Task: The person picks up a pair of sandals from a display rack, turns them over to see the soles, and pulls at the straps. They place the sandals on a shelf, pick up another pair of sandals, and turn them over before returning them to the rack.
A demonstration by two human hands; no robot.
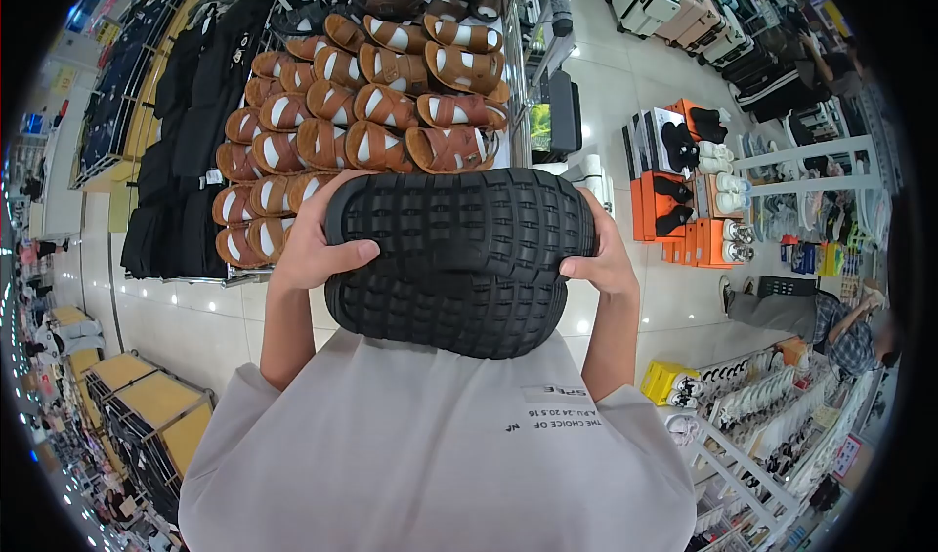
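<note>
A pair of black shoes [459, 225] is held up in front of my chest, their treaded soles facing the camera. One sole lies above the other, and the two touch. My left hand [327, 244] grips one end of the pair, its thumb resting on the upper sole. At the other end my right hand [604, 254] is closed round the edge, thumb on the tread. Most of the fingers of both hands are hidden behind the soles. Just beyond the pair, brown sandals [381, 107] with white inserts stand in rows.
Folded black clothes [186, 142] lie left of the sandals. Orange shoe boxes [647, 205] with shoes stand at the right. White shoe racks [772, 396] fill the lower right, where a person [850, 332] is nearby. Suitcases [650, 0] stand at the upper right.
</note>
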